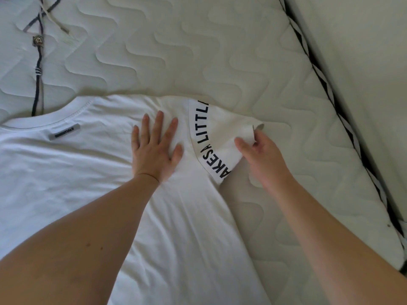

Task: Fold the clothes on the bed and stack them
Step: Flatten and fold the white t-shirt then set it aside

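Head view: lying flat across the left and centre of the frame on a quilted mattress (220, 51), a white T-shirt (66, 183), neckline toward the upper left with a grey label (64, 132) just below the collar. Pressing down on the shirt's shoulder area at centre frame, the left hand (154, 150), fingers straight and spread, palm flat against the fabric. Pinching the edge of the short sleeve (215, 137) just right of centre, the right hand (259, 155), thumb and fingers curled round the hem, lifting that corner slightly off the mattress. Running along the sleeve's seam in an arc, black capital lettering (203, 137), partly readable as "LITTL" and "AKES A". Hands sitting near each other, apart, with the lettering between them. Trailing down from the upper left corner to the collar, a dark and pale cord (39, 62) with a small button-like piece (37, 40) on it. Bordering the mattress on the right, a black-and-white patterned piping (343, 119).
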Demonstrator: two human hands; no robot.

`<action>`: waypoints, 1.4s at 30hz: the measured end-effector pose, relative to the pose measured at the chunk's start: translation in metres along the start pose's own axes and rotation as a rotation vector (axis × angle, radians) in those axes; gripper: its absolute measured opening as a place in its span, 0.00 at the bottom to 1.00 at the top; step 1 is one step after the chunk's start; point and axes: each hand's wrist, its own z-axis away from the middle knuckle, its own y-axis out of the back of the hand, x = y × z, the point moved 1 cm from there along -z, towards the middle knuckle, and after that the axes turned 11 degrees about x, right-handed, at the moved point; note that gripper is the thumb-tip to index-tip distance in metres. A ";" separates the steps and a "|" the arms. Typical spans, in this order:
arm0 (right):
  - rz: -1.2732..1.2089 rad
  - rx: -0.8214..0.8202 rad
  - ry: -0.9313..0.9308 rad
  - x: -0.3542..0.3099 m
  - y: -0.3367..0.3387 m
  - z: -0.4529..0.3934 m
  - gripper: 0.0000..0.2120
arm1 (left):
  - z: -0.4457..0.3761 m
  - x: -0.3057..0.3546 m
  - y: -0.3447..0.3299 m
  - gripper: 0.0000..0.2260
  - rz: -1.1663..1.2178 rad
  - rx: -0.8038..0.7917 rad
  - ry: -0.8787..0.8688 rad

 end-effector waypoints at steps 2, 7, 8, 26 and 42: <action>0.037 0.084 0.063 -0.004 0.006 0.003 0.06 | 0.000 -0.001 -0.001 0.29 0.001 -0.001 -0.002; 0.347 0.163 -0.026 0.012 0.018 0.020 0.12 | -0.001 -0.001 -0.003 0.30 0.000 -0.009 -0.001; 0.418 0.111 -0.105 0.015 0.018 0.024 0.16 | -0.001 -0.001 -0.003 0.30 -0.002 -0.010 0.000; 0.887 -0.166 0.232 -0.041 -0.016 -0.097 0.10 | 0.000 -0.001 -0.004 0.29 0.002 -0.010 -0.006; 0.948 0.278 0.369 -0.013 0.014 -0.076 0.15 | 0.000 -0.001 -0.005 0.29 0.002 -0.029 -0.017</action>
